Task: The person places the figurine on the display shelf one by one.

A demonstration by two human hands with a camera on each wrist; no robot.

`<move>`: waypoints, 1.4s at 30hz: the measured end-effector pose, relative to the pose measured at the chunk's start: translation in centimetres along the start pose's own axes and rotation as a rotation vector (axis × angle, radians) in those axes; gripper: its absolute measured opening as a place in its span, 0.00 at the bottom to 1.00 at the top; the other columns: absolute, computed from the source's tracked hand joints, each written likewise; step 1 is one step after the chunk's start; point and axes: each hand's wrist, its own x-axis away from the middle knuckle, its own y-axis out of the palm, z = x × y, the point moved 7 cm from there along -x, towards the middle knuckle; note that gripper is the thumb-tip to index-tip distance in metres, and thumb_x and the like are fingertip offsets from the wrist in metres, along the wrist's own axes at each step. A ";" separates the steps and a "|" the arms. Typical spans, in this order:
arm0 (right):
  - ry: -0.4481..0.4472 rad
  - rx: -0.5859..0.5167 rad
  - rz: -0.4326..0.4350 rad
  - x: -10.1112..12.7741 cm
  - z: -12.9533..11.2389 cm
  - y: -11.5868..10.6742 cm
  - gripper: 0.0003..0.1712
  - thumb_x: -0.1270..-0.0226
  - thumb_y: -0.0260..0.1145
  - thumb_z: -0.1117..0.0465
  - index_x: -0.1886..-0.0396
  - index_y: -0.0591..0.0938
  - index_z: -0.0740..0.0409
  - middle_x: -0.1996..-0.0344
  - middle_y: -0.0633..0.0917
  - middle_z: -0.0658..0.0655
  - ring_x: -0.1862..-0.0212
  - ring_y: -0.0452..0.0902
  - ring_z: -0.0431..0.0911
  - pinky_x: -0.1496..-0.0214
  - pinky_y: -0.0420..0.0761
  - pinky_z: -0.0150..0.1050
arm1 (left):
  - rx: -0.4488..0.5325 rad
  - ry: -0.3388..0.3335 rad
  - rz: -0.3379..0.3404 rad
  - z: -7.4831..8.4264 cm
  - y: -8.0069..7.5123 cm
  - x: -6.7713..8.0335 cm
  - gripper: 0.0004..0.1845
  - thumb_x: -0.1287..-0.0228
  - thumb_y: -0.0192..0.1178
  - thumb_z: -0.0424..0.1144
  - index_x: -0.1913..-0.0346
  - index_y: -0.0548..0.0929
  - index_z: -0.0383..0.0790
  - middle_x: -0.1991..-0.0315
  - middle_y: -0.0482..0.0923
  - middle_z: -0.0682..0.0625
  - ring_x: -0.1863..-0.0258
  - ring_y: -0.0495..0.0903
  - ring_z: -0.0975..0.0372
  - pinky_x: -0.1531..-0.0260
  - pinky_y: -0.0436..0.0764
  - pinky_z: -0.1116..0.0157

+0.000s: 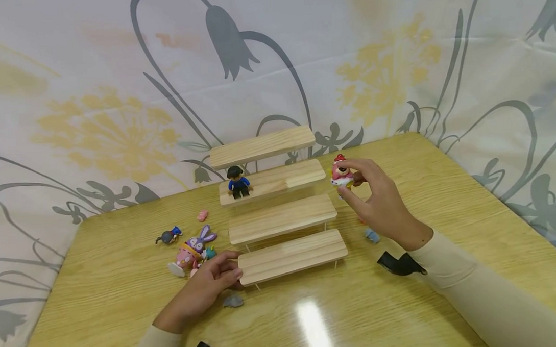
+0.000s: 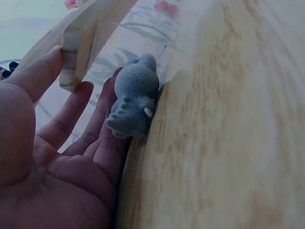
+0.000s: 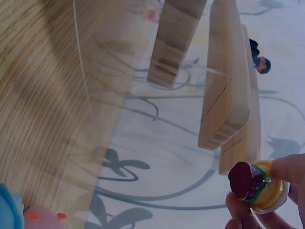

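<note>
Flowered backdrop [image 1: 300, 19] behind the surface [image 1: 393, 312]. We see the right hand [image 1: 384, 203] pinch the pink figure [image 1: 339, 178] just beside the shelves [image 1: 301, 173]; the left hand [image 1: 215, 276] grips the lowest shelf [image 1: 292, 254] by its end, presumably steadying it.

Head: we look forward and down over the shelf [image 1: 293, 255]; wrists: we look close past left hand [image 1: 214, 279] and right hand [image 1: 386, 206]; shelf shared by all

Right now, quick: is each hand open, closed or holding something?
Left hand: holding the left end of the lowest wooden shelf.
Right hand: holding a pink toy figure between thumb and fingers.
</note>
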 end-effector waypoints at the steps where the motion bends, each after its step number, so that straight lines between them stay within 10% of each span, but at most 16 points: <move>1: -0.018 -0.005 0.002 0.0 -0.3 0.0 0.31 0.41 0.72 0.74 0.38 0.76 0.61 0.44 0.79 0.61 0.57 0.76 0.46 0.49 0.75 0.31 | -0.002 0.002 -0.001 0.0 0.0 0.0 0.30 0.22 0.52 0.40 0.30 0.58 0.22 0.55 0.76 0.50 0.57 0.83 0.64 0.51 0.83 0.67; 42: -0.056 -0.210 0.021 -4.8 -4.8 3.5 0.26 0.42 0.74 0.72 0.45 0.74 0.65 0.41 0.78 0.62 0.55 0.83 0.51 0.49 0.80 0.39 | -0.038 -0.010 -0.010 0.1 -0.1 -0.1 0.31 0.22 0.52 0.42 0.29 0.58 0.23 0.54 0.77 0.47 0.56 0.84 0.61 0.50 0.83 0.66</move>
